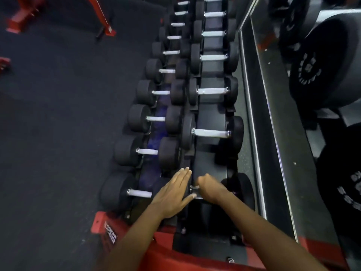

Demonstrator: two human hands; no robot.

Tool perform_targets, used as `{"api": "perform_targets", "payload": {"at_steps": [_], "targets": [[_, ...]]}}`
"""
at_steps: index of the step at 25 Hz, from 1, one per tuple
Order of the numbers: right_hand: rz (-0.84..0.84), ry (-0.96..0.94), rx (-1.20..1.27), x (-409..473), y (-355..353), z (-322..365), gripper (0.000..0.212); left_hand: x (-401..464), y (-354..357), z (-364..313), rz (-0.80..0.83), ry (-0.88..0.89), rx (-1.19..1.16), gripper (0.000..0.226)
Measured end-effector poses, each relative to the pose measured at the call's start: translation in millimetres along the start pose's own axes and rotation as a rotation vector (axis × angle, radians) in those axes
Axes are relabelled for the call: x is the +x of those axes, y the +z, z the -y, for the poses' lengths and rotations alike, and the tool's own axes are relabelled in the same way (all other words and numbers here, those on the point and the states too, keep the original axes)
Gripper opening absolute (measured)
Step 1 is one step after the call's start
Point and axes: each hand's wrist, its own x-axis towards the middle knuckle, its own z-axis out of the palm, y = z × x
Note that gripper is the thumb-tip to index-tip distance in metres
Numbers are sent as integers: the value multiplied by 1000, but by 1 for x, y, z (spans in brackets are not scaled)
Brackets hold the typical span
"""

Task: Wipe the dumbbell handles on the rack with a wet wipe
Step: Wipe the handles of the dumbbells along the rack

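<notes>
right hand (210, 189) curled over the handle of the nearest upper-tier dumbbell (242, 189), fingers wrapped down and around the bar; a small pale scrap, apparently the wet wipe (194, 187), shows just past its knuckles, though how the fingertips grip it is hidden. left hand (174, 194) flat, fingers straight and pressed together, thumb spread out toward the right hand, resting against the dumbbell's near head. beyond the fingertips the rack (212, 106) runs away with two tiers of black dumbbells, their pale handles bare. left of the left fingers, the lower-tier dumbbell (117, 190). red rack foot (105, 225) beneath the wrists, dark floor (58, 124) farther left.
</notes>
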Motion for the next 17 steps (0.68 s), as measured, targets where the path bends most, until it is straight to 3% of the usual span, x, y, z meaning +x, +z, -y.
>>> {"api": "perform_targets", "payload": {"at_steps": [7,10,13,17], "targets": [[40,-64,134,-4,0,-15,18,0,6,7,42,21,40,95],[33,-60,83,1,3,-10,22,0,4,7,51,36,70,100],[-23,-35,22,1,4,-2,4,-1,3,8,70,54,103,107],[-70,13,-31,-1,5,-11,10,-1,1,7,76,59,141,109]]}}
